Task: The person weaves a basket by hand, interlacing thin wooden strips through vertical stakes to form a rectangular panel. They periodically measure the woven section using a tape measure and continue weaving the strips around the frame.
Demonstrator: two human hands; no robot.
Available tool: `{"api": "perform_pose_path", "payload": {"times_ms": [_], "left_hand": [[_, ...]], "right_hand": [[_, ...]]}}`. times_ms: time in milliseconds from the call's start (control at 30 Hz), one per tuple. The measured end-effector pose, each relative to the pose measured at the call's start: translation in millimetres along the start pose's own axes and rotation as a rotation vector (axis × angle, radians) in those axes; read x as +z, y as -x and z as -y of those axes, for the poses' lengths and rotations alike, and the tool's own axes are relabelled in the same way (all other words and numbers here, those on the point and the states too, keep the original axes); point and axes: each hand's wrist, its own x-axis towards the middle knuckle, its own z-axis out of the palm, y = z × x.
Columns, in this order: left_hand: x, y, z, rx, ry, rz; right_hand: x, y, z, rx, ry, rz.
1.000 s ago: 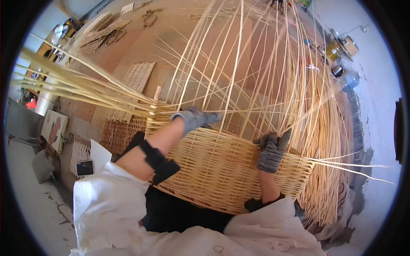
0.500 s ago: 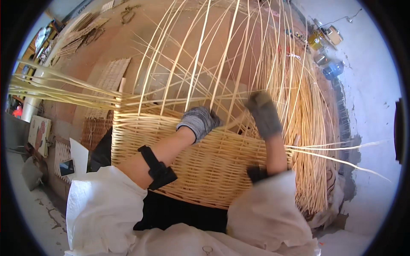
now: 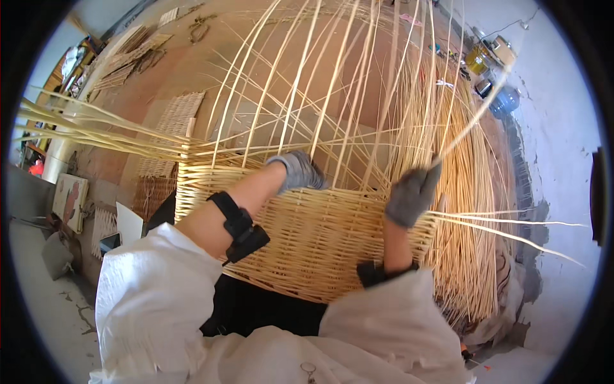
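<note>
In front of me stands a woven wicker panel [image 3: 307, 240], with long upright stakes [image 3: 293, 96] rising from its top edge. My left hand [image 3: 297, 171], in a grey knit glove, is closed over that edge near the middle, its fingertips partly hidden among the stakes. To the right, my right hand [image 3: 410, 195], gloved in darker grey, grips a pale willow rod [image 3: 478, 115]. The rod slants up and away to the right, blurred at its far end. Black straps [image 3: 238, 230] circle both forearms.
A thick bundle of loose willow rods [image 3: 470, 256] lies at the right. Rod ends [image 3: 77, 121] stick out far left, others [image 3: 531, 238] to the right. Flat woven pieces [image 3: 173, 125] lie on the floor at left. A blue water jug [image 3: 505, 102] stands by the white wall.
My right hand has moved slightly right and down, toward me, and the rod in it now points up to the right. My left hand stays at the panel's top edge. The view has shifted slightly.
</note>
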Motion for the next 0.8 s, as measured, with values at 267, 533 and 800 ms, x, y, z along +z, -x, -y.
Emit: {"api": "perform_pose_path", "payload": {"times_ms": [267, 533, 800], "left_hand": [[-16, 5, -65, -0.176, -0.072, -0.229], [28, -21, -80, -0.019, 0.363, -0.040], [36, -10, -101, -0.131, 0.333, -0.382]], "right_hand": [[35, 46, 71, 0.086, -0.065, 0.150], [-20, -26, 84, 0.296, 0.835, 0.475], [-9, -101, 4, -0.072, 1.016, 0.325]]}}
